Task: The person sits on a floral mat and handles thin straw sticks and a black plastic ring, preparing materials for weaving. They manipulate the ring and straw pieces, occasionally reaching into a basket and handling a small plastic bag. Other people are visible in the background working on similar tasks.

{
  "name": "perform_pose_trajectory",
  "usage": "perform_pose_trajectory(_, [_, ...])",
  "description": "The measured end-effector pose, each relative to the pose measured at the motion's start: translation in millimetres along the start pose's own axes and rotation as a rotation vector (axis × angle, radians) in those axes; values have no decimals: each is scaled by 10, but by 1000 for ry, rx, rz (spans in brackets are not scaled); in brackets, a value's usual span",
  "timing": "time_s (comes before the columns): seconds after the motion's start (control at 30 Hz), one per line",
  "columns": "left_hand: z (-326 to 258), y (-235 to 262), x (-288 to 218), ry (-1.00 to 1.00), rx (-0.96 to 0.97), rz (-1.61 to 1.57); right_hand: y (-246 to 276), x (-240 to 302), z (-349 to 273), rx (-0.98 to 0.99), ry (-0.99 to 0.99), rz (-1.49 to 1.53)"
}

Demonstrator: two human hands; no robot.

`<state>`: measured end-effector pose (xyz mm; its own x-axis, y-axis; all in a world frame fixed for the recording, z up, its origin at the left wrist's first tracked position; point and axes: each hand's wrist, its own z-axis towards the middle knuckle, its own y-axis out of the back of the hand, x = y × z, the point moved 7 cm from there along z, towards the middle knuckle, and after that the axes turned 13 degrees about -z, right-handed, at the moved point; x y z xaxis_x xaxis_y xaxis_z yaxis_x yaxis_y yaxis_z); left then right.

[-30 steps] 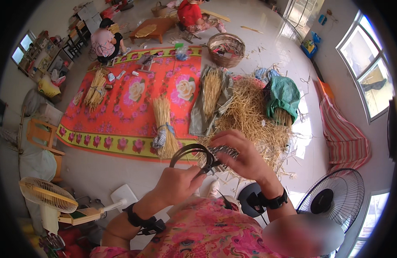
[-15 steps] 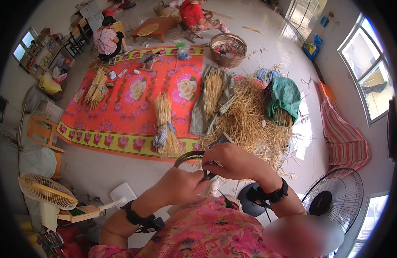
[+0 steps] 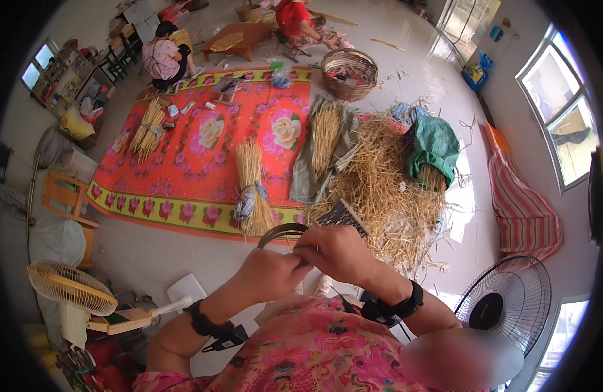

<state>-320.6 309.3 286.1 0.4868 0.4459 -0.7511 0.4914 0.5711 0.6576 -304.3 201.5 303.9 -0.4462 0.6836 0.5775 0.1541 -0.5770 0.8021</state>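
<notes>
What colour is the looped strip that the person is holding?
The looped strip is dark brown; it shows best in the head view.

Bright daylight shows through a white-framed window (image 3: 559,108) in the pale wall (image 3: 504,88) at right, and the glossy light floor (image 3: 419,40) gleams. A glazed doorway (image 3: 468,19) stands upper right; crowded shelves (image 3: 67,91) and a smaller window (image 3: 45,57) upper left; a low brown table (image 3: 259,38) top centre.
</notes>
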Motion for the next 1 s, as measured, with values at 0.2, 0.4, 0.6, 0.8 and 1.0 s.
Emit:
perform_pose_trajectory(0.2, [31,62,178,145,56,-274,71,126,-70,-123,173,-98])
perform_pose_trajectory(0.4, [49,60,341,237,-35,-634,164,234,-200,-403,332,-186])
perform_pose_trajectory(0.6, [75,115,283,331,-144,-610,162,207,-332,-592,224,-303])
perform_pose_trajectory(0.8, [84,22,312,419,-87,-1182,166,159,-344,-625,238,-240])
perform_pose_trajectory(1.0, [99,-7,266,431,-98,-1248,151,146,-372,-591,318,-173])
